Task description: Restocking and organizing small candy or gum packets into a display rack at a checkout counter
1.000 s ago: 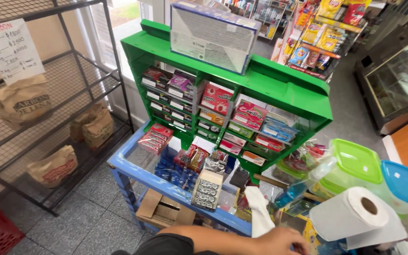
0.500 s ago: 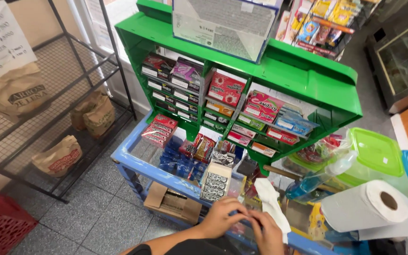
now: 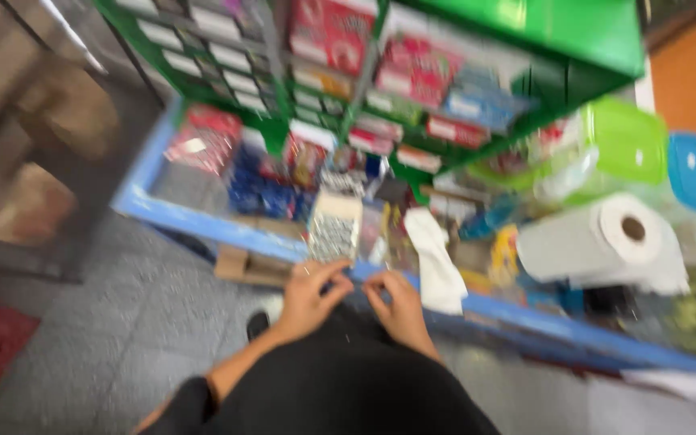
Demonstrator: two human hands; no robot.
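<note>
Heavily blurred view; detail limited. Left hand [image 3: 309, 292] and right hand [image 3: 400, 304] held close together at the front edge of the blue display tray [image 3: 172, 216], fingertips nearly meeting over the rim, apparently to pinch something small; nothing discernible between them, so grip on either hand not determinable. Nearest item: a black-and-white patterned packet [image 3: 333, 227], upright just inside the tray's front edge, directly above the left hand, seemingly untouched. Tray crowded with small red and blue packets toward its left corner; white folded cloth [image 3: 435, 259] draped over the front edge, right of the hands. Green shelf rack [image 3: 573, 32] behind, compartments filled with red and blue boxes. Paper towel roll [image 3: 598, 238] lying on its side toward the right end.
</note>
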